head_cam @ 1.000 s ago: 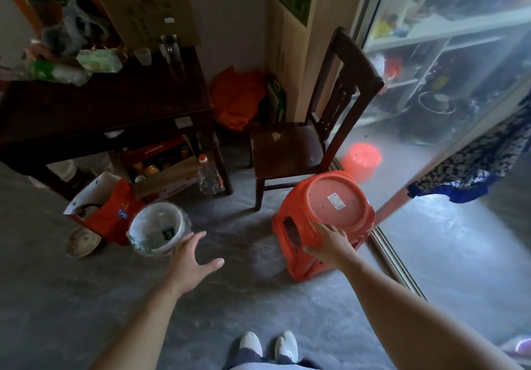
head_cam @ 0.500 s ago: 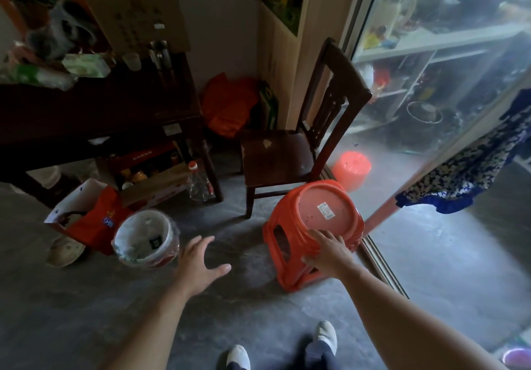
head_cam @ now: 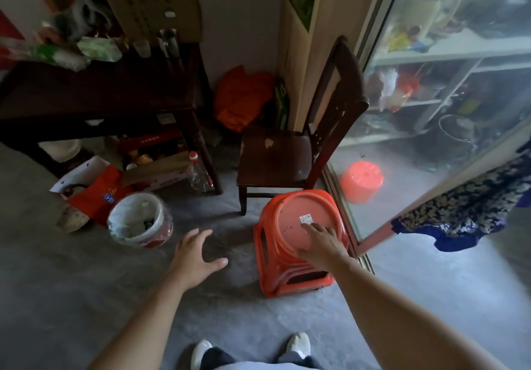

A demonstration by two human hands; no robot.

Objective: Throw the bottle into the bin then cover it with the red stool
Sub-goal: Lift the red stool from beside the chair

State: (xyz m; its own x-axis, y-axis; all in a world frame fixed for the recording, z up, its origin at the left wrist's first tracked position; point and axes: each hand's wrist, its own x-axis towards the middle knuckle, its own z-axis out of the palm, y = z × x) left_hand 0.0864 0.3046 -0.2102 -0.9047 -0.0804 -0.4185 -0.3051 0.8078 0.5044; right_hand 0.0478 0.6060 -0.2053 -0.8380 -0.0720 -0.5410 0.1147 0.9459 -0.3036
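- Since earlier, right hand (head_cam: pixel 321 243) has slid from the stool (head_cam: pixel 298 243) rim onto its seat, flat and open.
- Left hand (head_cam: pixel 195 257) hovers open, empty.
- Stool stands right of bin (head_cam: pixel 140 220); likely light, stiff plastic; grip its rim.

This is a lived-in home, a cluttered corner of it. Upper left, a dark wooden table (head_cam: pixel 115 93) loaded with bags and a cardboard box (head_cam: pixel 155 4); boxes of bottles are stuffed underneath. Centre frame, a worn wooden chair (head_cam: pixel 275 154) on a bare concrete floor (head_cam: pixel 86 297). On the right, a sliding glass door (head_cam: pixel 431 111) shows shelves of pots and kitchenware, with patterned cloth (head_cam: pixel 474 211) hanging at the right edge.
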